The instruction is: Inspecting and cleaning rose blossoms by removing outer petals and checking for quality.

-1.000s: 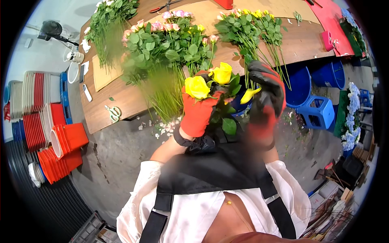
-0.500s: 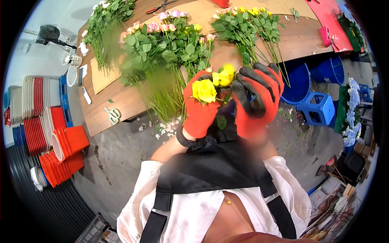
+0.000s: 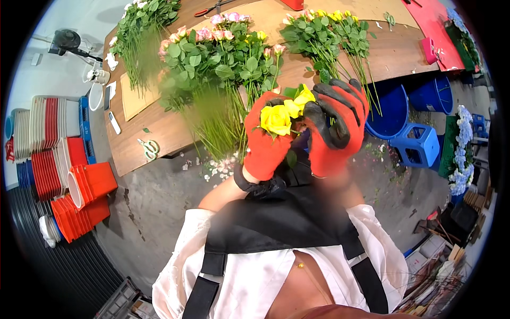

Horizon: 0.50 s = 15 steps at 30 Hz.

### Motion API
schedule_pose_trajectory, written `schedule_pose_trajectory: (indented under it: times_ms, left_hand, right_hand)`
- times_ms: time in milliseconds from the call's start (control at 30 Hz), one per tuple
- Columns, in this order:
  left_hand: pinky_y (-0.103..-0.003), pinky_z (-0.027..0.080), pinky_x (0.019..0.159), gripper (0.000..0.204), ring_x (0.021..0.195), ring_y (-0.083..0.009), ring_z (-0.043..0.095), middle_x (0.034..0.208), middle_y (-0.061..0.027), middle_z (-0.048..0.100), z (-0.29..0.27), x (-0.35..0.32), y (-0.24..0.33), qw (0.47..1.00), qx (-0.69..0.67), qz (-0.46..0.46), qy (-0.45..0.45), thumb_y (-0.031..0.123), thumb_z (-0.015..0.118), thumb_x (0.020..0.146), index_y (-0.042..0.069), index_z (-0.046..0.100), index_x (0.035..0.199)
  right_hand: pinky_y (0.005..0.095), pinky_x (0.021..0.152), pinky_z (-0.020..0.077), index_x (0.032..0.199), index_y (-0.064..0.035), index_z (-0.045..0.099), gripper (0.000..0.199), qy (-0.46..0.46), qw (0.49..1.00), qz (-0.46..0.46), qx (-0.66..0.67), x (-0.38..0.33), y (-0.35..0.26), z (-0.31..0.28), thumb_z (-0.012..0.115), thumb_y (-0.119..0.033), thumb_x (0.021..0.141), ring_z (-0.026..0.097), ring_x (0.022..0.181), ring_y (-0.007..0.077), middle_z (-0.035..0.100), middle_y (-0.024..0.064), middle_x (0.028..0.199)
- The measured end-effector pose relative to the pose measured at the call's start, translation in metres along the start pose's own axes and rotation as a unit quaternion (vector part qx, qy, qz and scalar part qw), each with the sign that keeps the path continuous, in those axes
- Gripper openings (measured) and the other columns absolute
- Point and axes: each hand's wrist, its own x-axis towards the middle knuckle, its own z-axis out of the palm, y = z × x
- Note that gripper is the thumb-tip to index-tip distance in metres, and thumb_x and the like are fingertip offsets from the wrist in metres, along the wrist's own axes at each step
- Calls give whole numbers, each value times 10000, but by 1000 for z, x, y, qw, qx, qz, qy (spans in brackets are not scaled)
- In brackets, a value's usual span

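My left hand (image 3: 261, 151), in a red glove with a black palm, is closed around yellow roses. One open yellow rose (image 3: 275, 120) faces up in front of its fingers; the stems are mostly hidden between the hands. My right hand (image 3: 340, 135), gloved the same way, has its fingers curled against a second yellow rose (image 3: 302, 101) just beside the first. A green leaf (image 3: 291, 158) hangs below the blooms. Beyond my hands, a bunch of pink roses (image 3: 212, 56) lies on the brown table (image 3: 125, 154), its stems pointing toward me.
Another rose bunch (image 3: 324, 42) with yellow blooms lies farther right, and a third bunch (image 3: 143, 37) at far left. Green-handled scissors (image 3: 149, 149) rest near the table's left corner. Blue buckets (image 3: 390, 111) and a blue stool (image 3: 414, 142) stand at right; orange buckets (image 3: 93, 183) are stacked at left.
The roses and my left hand have shifted slightly right. The second bloom has tilted closer to my right fingers, and my right hand has moved a little left.
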Motion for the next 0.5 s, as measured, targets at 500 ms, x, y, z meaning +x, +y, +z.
schedule_pose_trajectory:
  times_ms: [500]
  left_hand:
    - [-321,505,869,487,973,-186,635,1105,-73,651,-20,6,-4,989,-44,-140,-9,-2,737,753,11,555,1204]
  right_hand:
    - [527,1046,332,1002,-94,620,354,3,982,34,185,-17,8,1,750,-97,673,584,1074,329,659,69,1093]
